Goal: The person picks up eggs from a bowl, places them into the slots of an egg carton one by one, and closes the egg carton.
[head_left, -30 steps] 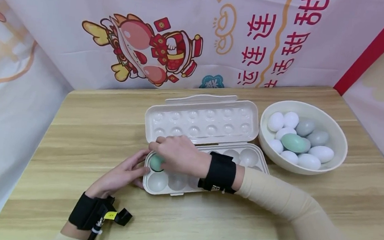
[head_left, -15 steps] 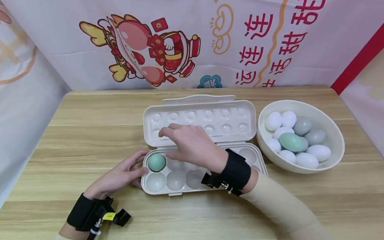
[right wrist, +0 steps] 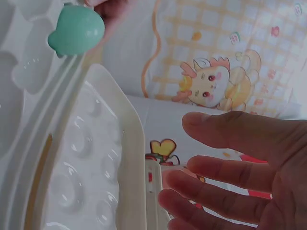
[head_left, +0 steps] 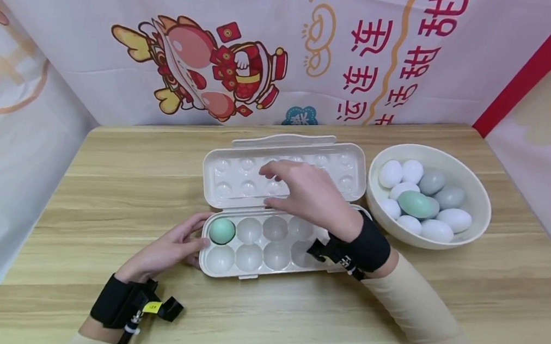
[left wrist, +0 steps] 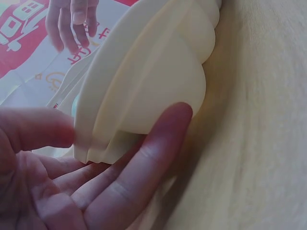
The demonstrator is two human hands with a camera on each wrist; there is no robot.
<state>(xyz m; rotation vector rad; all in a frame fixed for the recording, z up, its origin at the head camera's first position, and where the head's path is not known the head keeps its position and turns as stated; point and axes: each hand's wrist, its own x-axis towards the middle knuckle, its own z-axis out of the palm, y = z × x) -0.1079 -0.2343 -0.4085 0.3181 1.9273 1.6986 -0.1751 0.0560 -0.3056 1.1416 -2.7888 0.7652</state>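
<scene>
A cream plastic egg box [head_left: 213, 270] lies with its lid [head_left: 209, 185] folded back. One green egg [head_left: 222, 231] sits in the back-left cup of the base, and the other cups in sight hold nothing. My left hand [head_left: 165, 252] grips the left end of the box; in the left wrist view its thumb [left wrist: 41, 128] is at the rim and a finger [left wrist: 144, 167] lies against the underside of a cup. Over the hinge and lid hovers my right hand [head_left: 310, 191], its fingers spread and holding nothing. That hand hides some cups at the right.
To the right of the box stands a cream bowl [head_left: 481, 212] with several white, grey and green eggs [head_left: 415, 204]. All of it rests on a wood-grain table [head_left: 122, 180]. A printed cloth [head_left: 211, 2] hangs behind and at the sides.
My right hand has let go of the green egg in the back-left cup and moved right and back, up over the lid. My left hand has stayed at the box's end.
</scene>
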